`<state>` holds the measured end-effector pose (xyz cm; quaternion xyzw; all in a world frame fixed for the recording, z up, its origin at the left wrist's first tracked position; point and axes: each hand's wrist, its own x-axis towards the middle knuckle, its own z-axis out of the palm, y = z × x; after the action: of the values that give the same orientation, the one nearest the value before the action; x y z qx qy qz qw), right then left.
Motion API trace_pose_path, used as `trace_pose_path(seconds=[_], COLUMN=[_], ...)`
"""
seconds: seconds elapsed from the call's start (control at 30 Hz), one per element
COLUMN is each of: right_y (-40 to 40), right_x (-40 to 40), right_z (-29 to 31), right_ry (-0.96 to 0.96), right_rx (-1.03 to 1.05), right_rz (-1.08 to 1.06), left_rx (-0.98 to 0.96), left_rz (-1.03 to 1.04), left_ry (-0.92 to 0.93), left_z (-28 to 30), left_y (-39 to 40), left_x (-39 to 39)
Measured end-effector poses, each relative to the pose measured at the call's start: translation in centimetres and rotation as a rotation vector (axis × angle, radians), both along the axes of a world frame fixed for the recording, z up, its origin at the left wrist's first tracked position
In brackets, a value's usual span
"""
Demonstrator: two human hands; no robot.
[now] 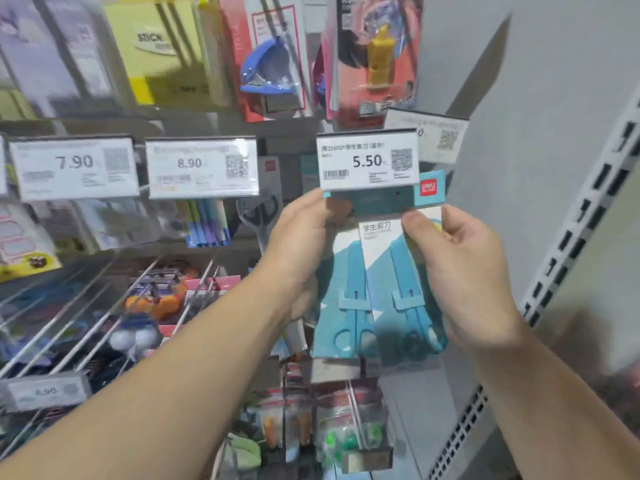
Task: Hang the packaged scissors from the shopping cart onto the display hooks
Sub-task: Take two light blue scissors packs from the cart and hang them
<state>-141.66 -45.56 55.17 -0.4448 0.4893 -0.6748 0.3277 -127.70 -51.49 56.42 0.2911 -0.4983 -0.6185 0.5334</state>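
Observation:
Two packs of blue scissors overlap just below the 5.50 price tag (367, 160). My left hand (298, 254) grips the top left corner of the left scissors pack (341, 292). My right hand (460, 271) pinches the upper edge of the right scissors pack (401, 271). The tops of both packs reach up behind the price tag, so the display hook itself is hidden. The shopping cart is out of view.
Price tags 7.90 (74, 168) and 8.90 (202, 168) hang to the left. Above hang a blue stapler pack (270, 64) and a red pack (377, 64). Bare metal hooks (104, 317) jut out lower left. A slotted shelf upright (571, 244) runs along the right.

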Motion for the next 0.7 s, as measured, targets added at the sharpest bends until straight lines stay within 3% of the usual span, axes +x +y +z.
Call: trace_pose_path(seconds=[0.2, 0.33, 0.47, 0.7], right_y=[0.2, 0.5, 0.4, 0.3], right_x=[-0.2, -0.4, -0.3, -0.4], right_z=[0.8, 0.9, 1.1, 1.1], right_ry=[-0.003, 0.016, 0.029, 0.007], right_rx=[-0.055, -0.085, -0.097, -0.102], right_rz=[0.009, 0.017, 0.015, -0.015], left_rx=[0.055, -0.039, -0.148, -0.264], left_rz=[-0.048, 0.034, 0.173, 0.326], left_ry=[-0.017, 0.023, -0.116, -0.160], left_z=[1.0, 0.7, 0.5, 1.0], left_y=[0.0, 0.5, 0.6, 1.0], left_x=[-0.1, 0.0, 0.2, 0.0])
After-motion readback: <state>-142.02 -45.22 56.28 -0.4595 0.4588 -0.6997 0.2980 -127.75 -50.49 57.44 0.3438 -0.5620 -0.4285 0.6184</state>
